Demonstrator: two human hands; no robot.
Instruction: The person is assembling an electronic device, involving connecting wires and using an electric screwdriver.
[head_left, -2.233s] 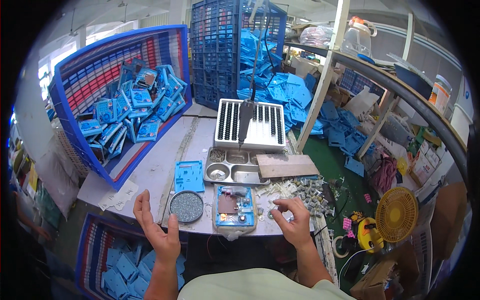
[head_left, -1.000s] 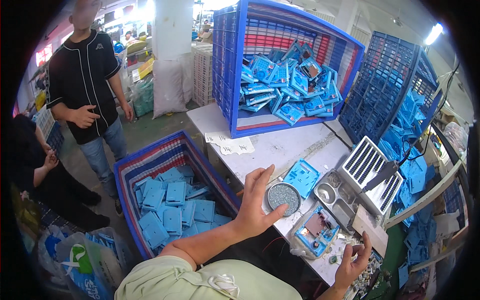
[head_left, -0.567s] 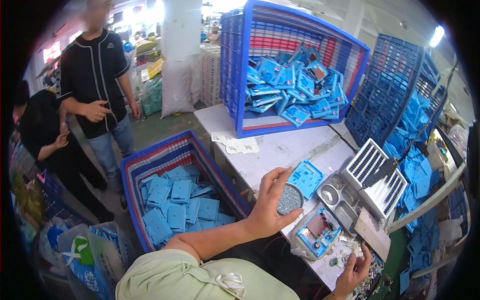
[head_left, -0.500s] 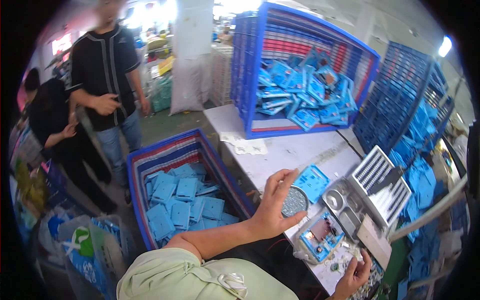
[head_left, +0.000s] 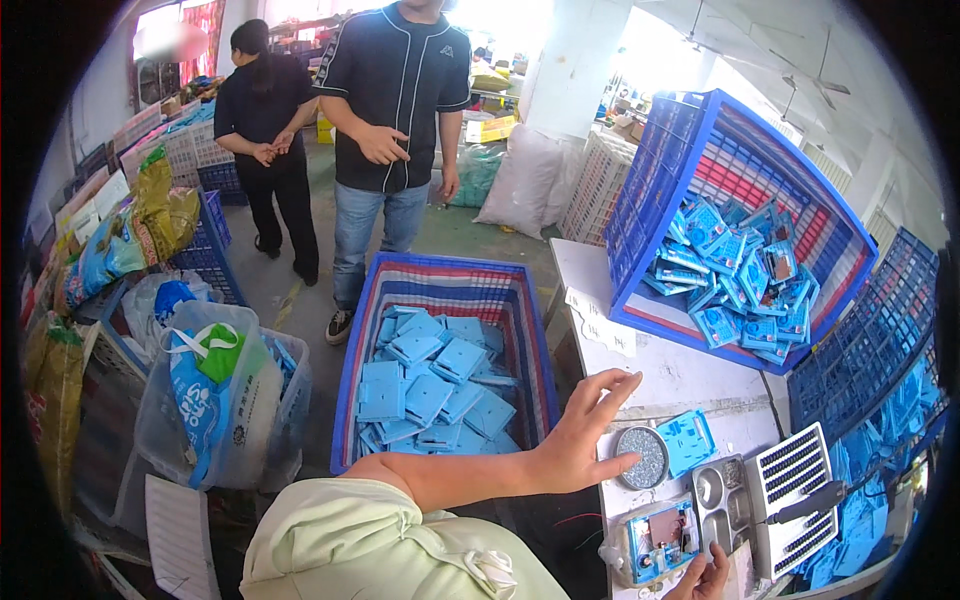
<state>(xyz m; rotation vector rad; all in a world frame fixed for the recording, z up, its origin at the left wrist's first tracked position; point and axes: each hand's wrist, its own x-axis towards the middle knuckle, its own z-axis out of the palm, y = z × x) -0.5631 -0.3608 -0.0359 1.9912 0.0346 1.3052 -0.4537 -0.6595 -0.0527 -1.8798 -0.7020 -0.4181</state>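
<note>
Two bare hands are raised about the near end of the bench [head_left: 690,385], and my view has swung further left and outward, so the floor crate [head_left: 537,355] of blue panels now stands mid-scene, with two co-workers beyond it, one facing this way [head_left: 400,110] and one turned away [head_left: 262,115]. The work itself looks unchanged by that swing: the blue housing [head_left: 648,538], with its brown board and small parts showing, lies face up at the bench's near edge, between my hands. My left hand [head_left: 590,440] is spread wide, fingers pointing far and thumb apart, holding nothing; its thumb overlaps the dish of grey bits [head_left: 645,455], though I can't tell whether it touches. My right hand [head_left: 706,574], partly cut off, is loosely curled just right of the housing, thumb and fingers apart, with no object visible between them. Farther right sit the compartmented metal tray [head_left: 722,500] and the dark screwdriver [head_left: 815,500]. I read this as a pause: attention has shifted left, while nothing on the bench is being worked.
</note>
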